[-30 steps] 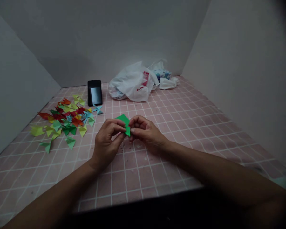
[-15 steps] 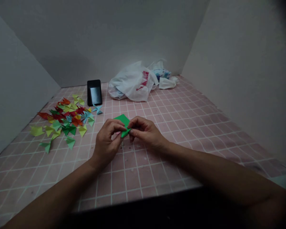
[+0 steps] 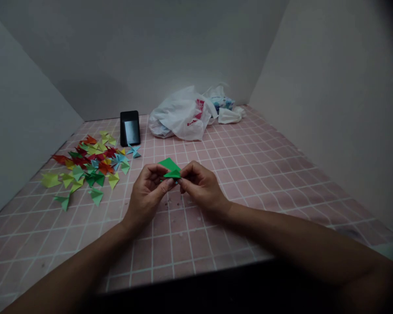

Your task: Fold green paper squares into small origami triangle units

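A small piece of folded green paper (image 3: 173, 173) is pinched between both hands above the pink checked cloth (image 3: 183, 231). Thumb and fingers of my left hand (image 3: 147, 187) close on its left side. At its right edge, my right hand (image 3: 203, 185) grips it the same way. Behind the fold, a flat green paper part (image 3: 169, 164) rises to a point; whether it belongs to the same sheet I cannot tell. Fingertips hide some of the creases.
Folded paper pieces (image 3: 94, 179) in several colours lie heaped on the left. A black phone-like device (image 3: 130, 128) leans upright behind them. Toward the back wall are a white plastic bag (image 3: 180, 113), a blue-and-white packet (image 3: 224, 102) and a crumpled white item (image 3: 229, 115).
The near part of the green paper has turned from a slanted narrow fold to a flatter, wider triangle. My left thumb has shifted right, under the fold.
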{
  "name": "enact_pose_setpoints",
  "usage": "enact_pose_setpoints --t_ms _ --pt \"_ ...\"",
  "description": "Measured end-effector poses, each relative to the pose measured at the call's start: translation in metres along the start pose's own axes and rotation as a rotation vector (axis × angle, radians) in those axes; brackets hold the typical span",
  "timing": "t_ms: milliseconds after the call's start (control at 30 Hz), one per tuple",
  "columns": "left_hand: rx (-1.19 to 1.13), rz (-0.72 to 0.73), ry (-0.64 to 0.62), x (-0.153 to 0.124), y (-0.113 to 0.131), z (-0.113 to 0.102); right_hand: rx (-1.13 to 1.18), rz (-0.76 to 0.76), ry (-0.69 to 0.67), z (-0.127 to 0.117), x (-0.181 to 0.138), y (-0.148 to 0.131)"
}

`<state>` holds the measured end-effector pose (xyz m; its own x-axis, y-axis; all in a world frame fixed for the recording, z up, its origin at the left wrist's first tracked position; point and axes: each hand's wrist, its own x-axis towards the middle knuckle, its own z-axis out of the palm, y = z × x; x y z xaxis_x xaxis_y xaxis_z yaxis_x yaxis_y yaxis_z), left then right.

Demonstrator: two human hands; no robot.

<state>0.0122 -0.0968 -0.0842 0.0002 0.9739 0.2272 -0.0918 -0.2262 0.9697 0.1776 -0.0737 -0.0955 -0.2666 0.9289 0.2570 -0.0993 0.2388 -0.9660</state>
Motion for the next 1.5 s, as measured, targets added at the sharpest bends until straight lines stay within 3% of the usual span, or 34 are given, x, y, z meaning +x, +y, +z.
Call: enact_pose_setpoints --t_ms 233,367,533,733,1500 --pt "0.099 0.086 0.017 0.007 0.001 -0.007 -0.058 -0.025 -0.178 -0.004 0.000 -0.009" --pt "0.104 0.062 -0.025 0.008 0.001 -0.009 0.178 0.080 -0.150 -0.004 0.004 -0.005" --pt "0.092 0.029 -0.037 0.005 0.002 -0.007 0.218 0.170 -0.162 -0.003 0.005 0.002" --pt "0.122 -0.002 -0.051 0.002 0.003 -0.003 0.224 0.154 -0.070 0.000 0.002 0.002" --pt "0.119 -0.039 0.018 0.001 0.003 -0.001 0.273 0.174 -0.101 0.002 -0.001 0.003"
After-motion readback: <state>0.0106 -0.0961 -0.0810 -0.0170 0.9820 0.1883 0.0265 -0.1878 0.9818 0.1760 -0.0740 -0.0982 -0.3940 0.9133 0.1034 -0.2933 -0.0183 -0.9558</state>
